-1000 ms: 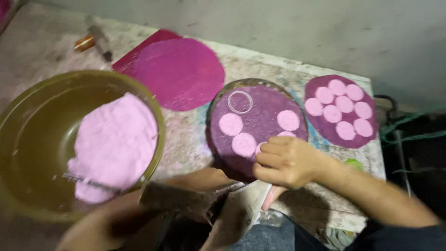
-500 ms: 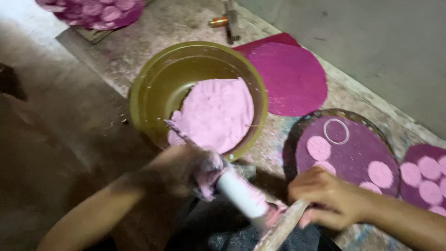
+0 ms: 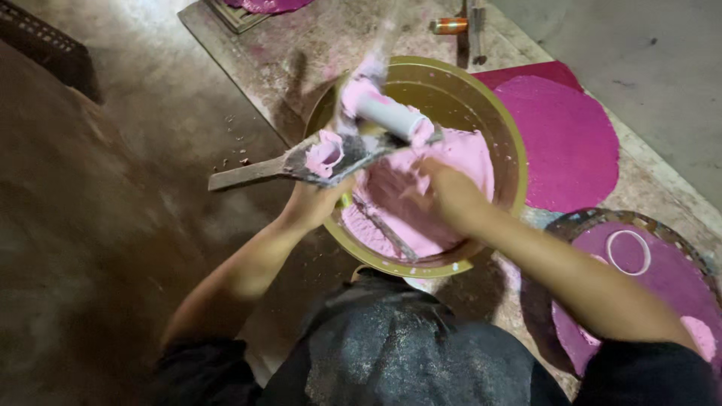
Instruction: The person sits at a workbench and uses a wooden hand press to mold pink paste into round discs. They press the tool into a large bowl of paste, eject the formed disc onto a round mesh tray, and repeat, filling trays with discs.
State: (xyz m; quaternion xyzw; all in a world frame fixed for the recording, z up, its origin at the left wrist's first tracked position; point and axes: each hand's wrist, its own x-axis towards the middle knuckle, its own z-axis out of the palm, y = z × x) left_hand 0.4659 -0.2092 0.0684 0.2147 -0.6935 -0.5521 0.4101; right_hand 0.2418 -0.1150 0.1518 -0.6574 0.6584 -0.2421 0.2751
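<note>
Pink paste (image 3: 421,188) fills much of a wide brass-coloured bowl (image 3: 505,143) as a person works over it with both hands. The left hand (image 3: 312,203) is closed around a flat paddle (image 3: 301,162), its blade loaded with a lump of paste and its handle jutting out over the bowl's left rim. The right hand (image 3: 447,192) reaches down into the bowl, fingers curled against the paste beside a white roller (image 3: 391,116); whether it grips anything cannot be told. Judging from the scene, much remains to be done: most of the paste sits in the bowl, and the purple tray (image 3: 662,278) at the right carries a ring cutter (image 3: 628,252) and only one pink disc (image 3: 699,334) in view. A magenta mat (image 3: 564,139) lies bare beyond the bowl. Room is tight to the right, where bowl, mat and tray crowd the counter (image 3: 301,53); the floor (image 3: 98,225) to the left lies open.
</note>
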